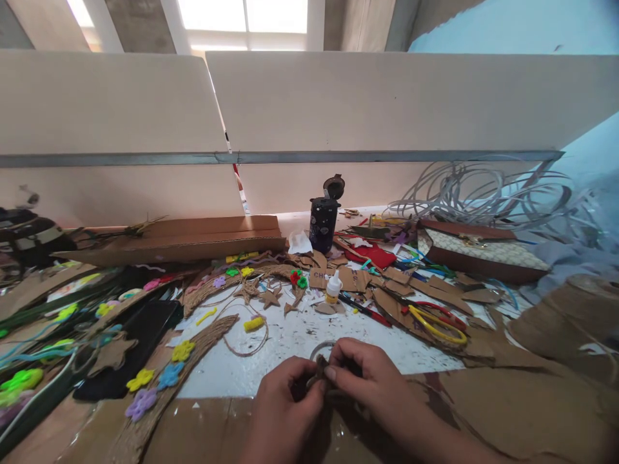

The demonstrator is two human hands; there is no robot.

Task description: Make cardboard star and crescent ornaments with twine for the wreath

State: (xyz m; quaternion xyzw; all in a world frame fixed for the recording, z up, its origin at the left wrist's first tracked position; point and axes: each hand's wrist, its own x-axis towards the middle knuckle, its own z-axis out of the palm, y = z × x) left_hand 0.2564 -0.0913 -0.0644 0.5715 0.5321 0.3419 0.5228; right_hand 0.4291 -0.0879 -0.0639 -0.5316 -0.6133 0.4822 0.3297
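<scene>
My left hand (290, 399) and my right hand (374, 380) meet low in the middle of the head view, both pinching a small ring (321, 347). Its pale grey rim shows above the fingertips, and brown twine seems to lie around its lower part. Fingers and shadow cover much of it. A strand of twine (447, 399) runs from near my right hand across the cardboard toward a big twine spool (556, 319) at the right. Beneath my hands lies a flat cardboard sheet (213, 428).
Left of my hands lies a twine-covered arc (203, 345) with fuzzy flowers. Ahead stand a small glue bottle (333, 289) and a dark tumbler (323, 222) with its lid up. Yellow-handled scissors (438, 325), cardboard scraps and a patterned handbag (476, 251) are at the right.
</scene>
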